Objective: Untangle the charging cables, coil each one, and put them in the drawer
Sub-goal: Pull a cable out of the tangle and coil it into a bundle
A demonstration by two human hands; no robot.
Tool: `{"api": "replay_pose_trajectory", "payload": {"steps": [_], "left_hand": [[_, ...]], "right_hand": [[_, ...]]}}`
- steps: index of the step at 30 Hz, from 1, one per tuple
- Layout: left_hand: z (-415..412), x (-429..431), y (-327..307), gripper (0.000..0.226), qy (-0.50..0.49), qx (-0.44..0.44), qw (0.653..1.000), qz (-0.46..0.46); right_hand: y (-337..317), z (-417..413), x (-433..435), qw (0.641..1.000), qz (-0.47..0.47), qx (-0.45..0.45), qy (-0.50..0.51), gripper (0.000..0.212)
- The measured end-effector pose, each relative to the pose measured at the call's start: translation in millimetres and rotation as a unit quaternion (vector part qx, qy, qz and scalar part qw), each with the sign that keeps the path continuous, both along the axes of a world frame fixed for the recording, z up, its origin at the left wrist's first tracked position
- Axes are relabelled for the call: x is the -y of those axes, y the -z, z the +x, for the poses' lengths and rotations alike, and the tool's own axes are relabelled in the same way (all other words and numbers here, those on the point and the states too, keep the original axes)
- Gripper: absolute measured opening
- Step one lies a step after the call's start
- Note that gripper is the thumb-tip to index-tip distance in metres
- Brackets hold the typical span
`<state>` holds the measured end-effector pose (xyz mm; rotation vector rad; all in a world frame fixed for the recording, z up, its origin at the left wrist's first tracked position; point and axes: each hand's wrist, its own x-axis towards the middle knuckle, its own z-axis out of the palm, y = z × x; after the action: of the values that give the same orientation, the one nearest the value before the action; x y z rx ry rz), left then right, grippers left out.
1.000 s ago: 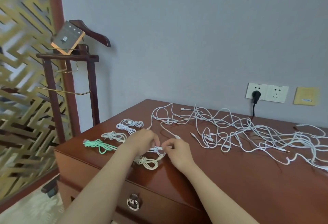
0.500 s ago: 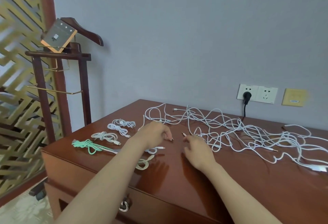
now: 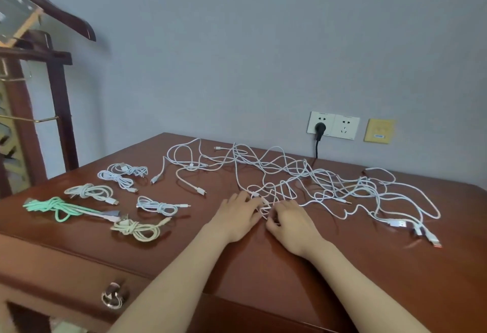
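Observation:
A tangle of white charging cables [image 3: 316,182] spreads over the brown desk top [image 3: 290,266]. At its near edge my left hand [image 3: 237,214] lies with fairly straight fingers touching a white cable strand [image 3: 263,207]. Beside it my right hand [image 3: 290,223] has curled fingers that pinch the same strand. Several coiled cables lie at the left: a green one [image 3: 52,207], a cream one [image 3: 137,228], a pale blue one [image 3: 155,204] and others [image 3: 116,178] behind. The drawer front with its metal ring handle [image 3: 114,294] is below the desk edge, shut.
A black plug [image 3: 320,128] sits in the wall socket [image 3: 332,124] behind the tangle, its cord dropping behind the desk. A dark wooden valet stand [image 3: 60,95] rises at the left. Loose USB plug ends [image 3: 421,232] lie at the right.
Both hands let go of the pale blue coil at the left and moved right to the near edge of the tangle. My view turned right with them.

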<state>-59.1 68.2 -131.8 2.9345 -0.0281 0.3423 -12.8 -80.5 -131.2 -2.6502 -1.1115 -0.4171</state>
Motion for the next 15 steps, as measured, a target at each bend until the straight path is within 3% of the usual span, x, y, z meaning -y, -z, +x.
{"api": "replay_pose_trajectory", "payload": {"steps": [5,8,11,15], "left_hand": [[14.6,21.0,-2.2,0.027,0.012,-0.039,0.999,-0.019],[20.4,32.0,-1.8,0.019,0.026,-0.010,1.000,0.003],[26.2,46.7,-2.1,0.024,0.018,0.036,0.996,0.078],[37.2,63.3,-0.4,0.043,0.037,0.154,0.982,0.102]], "right_hand": [[0.9,5.9,27.7,0.999,-0.039,0.013,-0.030,0.047],[-0.2,9.7,49.2,0.998,-0.044,0.025,-0.032,0.046],[-1.4,11.0,65.2,0.998,-0.017,0.038,-0.055,0.030],[4.9,11.1,76.3,0.988,0.126,0.043,-0.081,0.026]]}}
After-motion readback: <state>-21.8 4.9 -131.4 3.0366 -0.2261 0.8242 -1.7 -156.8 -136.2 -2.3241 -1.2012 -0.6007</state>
